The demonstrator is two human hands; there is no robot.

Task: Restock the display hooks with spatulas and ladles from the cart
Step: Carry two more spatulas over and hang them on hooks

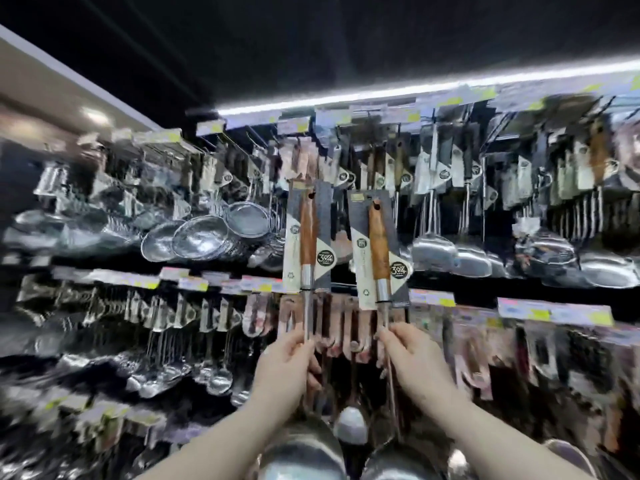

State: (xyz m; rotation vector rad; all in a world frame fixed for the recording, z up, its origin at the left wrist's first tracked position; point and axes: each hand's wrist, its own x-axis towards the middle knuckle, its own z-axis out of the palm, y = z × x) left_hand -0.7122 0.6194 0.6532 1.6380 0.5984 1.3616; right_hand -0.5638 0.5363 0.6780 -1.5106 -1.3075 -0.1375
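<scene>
The display wall (pixel 554 311) fills the far view, blurred, its hooks crowded with hanging steel utensils and, to the left, round strainers (pixel 201 237). A few prongs in the top row (pixel 254 140) look bare, though the blur leaves that uncertain. The cart is out of sight. Near the middle, in front of the wall, two ladles are raised handle-up with their bowls low at the near edge: the left ladle (pixel 307 233) in the left hand (pixel 287 362), the right ladle (pixel 379 244) in the right hand (pixel 412 358). Each hand's fingers (pixel 301 344) are clenched round the thin steel shaft just below the card sleeve, so neither hand is free. That, I judge, is the main risk: nothing can steady a hook or part the stock, and the heavy bowl below the grip may make the handle sway and miss. The hang hole (pixel 310 195) in each wooden handle is small, so a prong catching only the card could tear it and drop the ladle. Reaching between packed rows may also knock neighbouring pieces loose.
</scene>
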